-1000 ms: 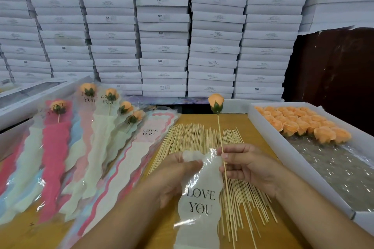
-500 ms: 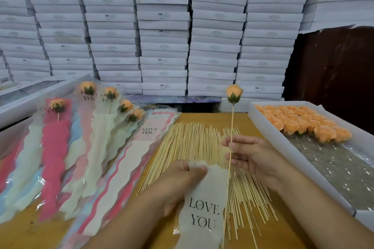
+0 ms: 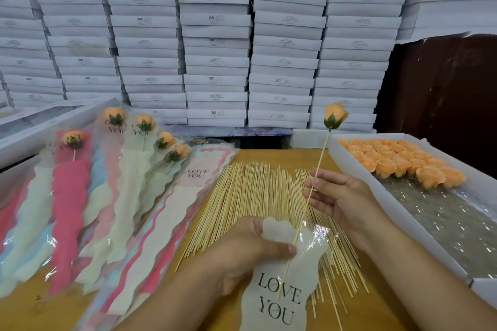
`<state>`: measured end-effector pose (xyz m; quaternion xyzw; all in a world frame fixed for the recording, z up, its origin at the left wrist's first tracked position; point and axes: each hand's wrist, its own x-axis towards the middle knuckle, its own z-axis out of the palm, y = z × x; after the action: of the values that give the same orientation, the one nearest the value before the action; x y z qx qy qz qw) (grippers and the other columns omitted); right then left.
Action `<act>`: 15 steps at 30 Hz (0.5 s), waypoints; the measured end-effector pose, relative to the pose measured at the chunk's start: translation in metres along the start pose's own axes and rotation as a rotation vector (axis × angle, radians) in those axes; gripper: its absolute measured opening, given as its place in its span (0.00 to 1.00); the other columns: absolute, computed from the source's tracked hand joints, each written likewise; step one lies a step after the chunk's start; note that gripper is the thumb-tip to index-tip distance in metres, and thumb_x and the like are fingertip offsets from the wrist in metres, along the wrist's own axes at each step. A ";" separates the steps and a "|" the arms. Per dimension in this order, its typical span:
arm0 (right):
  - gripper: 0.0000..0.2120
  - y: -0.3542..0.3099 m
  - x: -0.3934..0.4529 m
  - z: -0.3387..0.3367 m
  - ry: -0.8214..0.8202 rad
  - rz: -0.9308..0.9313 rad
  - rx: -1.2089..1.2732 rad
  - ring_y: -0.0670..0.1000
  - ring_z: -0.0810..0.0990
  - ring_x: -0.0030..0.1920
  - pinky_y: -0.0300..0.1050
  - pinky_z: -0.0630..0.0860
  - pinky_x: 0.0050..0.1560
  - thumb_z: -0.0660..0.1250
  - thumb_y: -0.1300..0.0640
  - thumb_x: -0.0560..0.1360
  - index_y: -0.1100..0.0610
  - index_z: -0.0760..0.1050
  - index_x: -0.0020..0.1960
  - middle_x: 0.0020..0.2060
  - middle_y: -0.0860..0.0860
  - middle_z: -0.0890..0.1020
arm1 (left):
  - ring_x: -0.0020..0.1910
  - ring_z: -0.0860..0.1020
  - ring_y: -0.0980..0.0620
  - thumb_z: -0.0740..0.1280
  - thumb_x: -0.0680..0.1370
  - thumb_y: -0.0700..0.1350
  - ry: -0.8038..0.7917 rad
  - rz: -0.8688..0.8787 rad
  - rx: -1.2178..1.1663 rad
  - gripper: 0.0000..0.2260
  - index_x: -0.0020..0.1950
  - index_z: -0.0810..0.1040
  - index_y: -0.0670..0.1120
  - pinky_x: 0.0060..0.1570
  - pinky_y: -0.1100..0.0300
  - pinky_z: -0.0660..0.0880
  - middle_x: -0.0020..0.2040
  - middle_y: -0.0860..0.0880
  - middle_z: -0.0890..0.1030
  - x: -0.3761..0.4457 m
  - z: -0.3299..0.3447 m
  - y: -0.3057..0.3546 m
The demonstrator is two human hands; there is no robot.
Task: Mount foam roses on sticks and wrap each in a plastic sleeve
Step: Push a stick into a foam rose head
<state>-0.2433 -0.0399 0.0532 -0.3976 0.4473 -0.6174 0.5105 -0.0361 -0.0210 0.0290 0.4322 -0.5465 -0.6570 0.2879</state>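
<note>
Right now right hand (image 3: 347,199) fingers (image 3: 313,185) pinch the stick (image 3: 309,199) mid-length, peach rose (image 3: 334,115) on its top end, lower end tucked inside the "LOVE YOU" sleeve (image 3: 282,287) whose mouth the left hand (image 3: 247,247) pinches with thumb on top. Sleeve lies over the near end of the loose stick pile (image 3: 258,204) on the tabletop (image 3: 269,154); left of the pile, finished wrapped roses (image 3: 115,169) on spare sleeves, right of it a white tray (image 3: 357,166) with peach rose heads (image 3: 398,161).
</note>
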 end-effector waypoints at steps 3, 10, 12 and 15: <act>0.08 0.000 -0.003 0.003 -0.042 -0.002 -0.064 0.51 0.85 0.40 0.38 0.82 0.37 0.72 0.65 0.73 0.61 0.82 0.52 0.42 0.56 0.87 | 0.42 0.85 0.43 0.78 0.68 0.36 0.029 0.008 -0.034 0.09 0.47 0.86 0.42 0.43 0.50 0.82 0.46 0.39 0.86 0.001 0.001 0.000; 0.06 0.005 -0.015 0.017 -0.192 0.014 -0.355 0.54 0.85 0.50 0.50 0.80 0.56 0.78 0.59 0.68 0.50 0.86 0.45 0.46 0.52 0.88 | 0.42 0.85 0.43 0.78 0.70 0.36 0.109 0.069 -0.115 0.09 0.49 0.84 0.42 0.41 0.52 0.82 0.46 0.40 0.86 0.002 -0.002 0.001; 0.07 0.007 -0.018 0.020 -0.190 0.010 -0.383 0.55 0.84 0.48 0.55 0.78 0.56 0.77 0.58 0.69 0.48 0.86 0.45 0.45 0.54 0.87 | 0.40 0.85 0.44 0.77 0.72 0.37 0.114 0.072 -0.102 0.06 0.47 0.85 0.43 0.38 0.54 0.81 0.44 0.41 0.86 0.001 -0.003 0.001; 0.05 0.006 -0.019 0.021 -0.188 -0.012 -0.387 0.51 0.85 0.44 0.47 0.81 0.47 0.77 0.58 0.70 0.50 0.87 0.44 0.44 0.52 0.88 | 0.49 0.84 0.38 0.72 0.78 0.43 0.111 0.060 -0.100 0.07 0.53 0.84 0.41 0.55 0.37 0.78 0.51 0.38 0.86 -0.001 -0.001 0.004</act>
<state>-0.2188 -0.0241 0.0532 -0.5465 0.5056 -0.4833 0.4606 -0.0354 -0.0215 0.0332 0.4366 -0.5087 -0.6495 0.3587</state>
